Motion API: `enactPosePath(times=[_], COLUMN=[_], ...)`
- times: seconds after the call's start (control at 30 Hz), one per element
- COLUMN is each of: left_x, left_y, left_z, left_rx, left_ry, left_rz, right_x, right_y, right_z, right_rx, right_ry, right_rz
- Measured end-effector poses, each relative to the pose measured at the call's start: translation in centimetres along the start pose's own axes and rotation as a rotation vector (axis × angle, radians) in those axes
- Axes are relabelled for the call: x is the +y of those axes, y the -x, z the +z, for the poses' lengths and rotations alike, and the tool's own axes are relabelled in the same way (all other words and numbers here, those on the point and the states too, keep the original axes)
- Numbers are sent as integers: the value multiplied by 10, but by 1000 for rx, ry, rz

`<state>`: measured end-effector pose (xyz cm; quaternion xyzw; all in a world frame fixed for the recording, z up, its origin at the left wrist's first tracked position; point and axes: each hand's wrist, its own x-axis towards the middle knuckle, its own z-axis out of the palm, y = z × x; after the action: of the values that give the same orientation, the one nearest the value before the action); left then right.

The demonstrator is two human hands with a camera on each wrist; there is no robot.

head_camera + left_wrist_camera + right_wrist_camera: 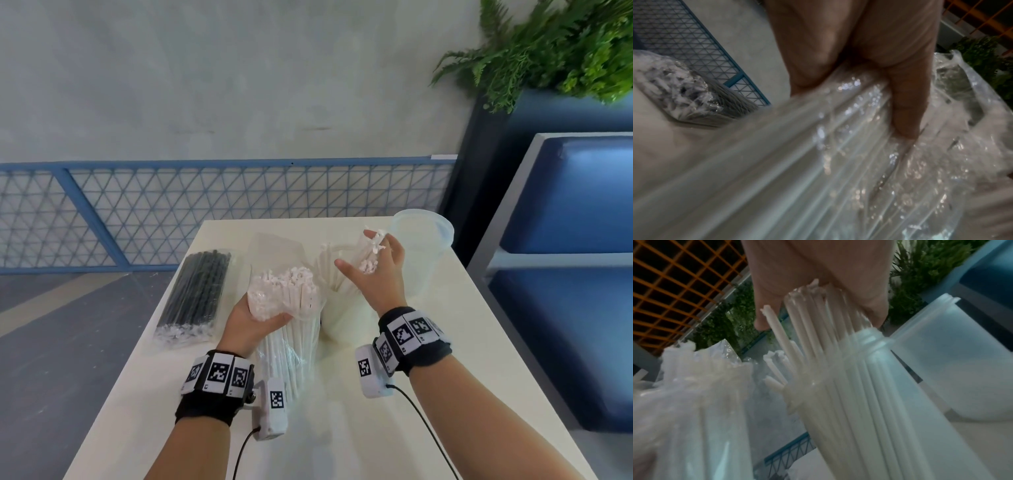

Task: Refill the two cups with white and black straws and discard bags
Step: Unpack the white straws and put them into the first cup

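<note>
Right hand (378, 270) loosely pinching white straws (818, 331) over centre cup (859, 386), left hand (251, 322) clutching bag (291, 308); loose fingers risk spilling straws.

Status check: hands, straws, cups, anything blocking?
Left hand grips open bag of white straws. Right hand holds white straws into near cup. Far cup empty; black straw bag unopened. Nothing blocking.

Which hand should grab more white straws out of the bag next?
The right hand, probably. It is just setting white straws into the clear plastic cup beside the open clear bag of white straws. The left hand is busy gripping that bag upright.
</note>
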<state>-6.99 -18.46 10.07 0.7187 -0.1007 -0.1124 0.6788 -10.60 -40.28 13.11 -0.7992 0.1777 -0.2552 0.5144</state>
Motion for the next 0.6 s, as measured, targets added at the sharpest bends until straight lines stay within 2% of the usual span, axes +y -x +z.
enactPosePath(times=[0.13, 0.2, 0.3, 0.37, 0.43, 0.5, 0.6], left_x=[-1, -2, -2, -3, -4, -6, -7], left_y=[-1, -2, -2, -3, -4, -5, -7], left_z=[-1, -2, -3, -2, -2, -3, -4], left_rx=[-8, -3, 2, 1, -7, -18, -18], left_ry=[10, 14, 21, 20, 12, 11, 20], left_rz=[-3, -8, -12, -15, -25, -31, -48], right_x=[-8, -7, 0, 3, 1, -2, -10], right_y=[0, 3, 2, -2, -8, -15, -26], right_z=[1, 4, 10, 10, 10, 13, 14], right_rx=[24, -26, -123, -126, -128, -128, -112], right_ry=[-50, -36, 110, 221, 233, 240, 239], right_rz=[-152, -179, -87, 3, 84, 81, -9])
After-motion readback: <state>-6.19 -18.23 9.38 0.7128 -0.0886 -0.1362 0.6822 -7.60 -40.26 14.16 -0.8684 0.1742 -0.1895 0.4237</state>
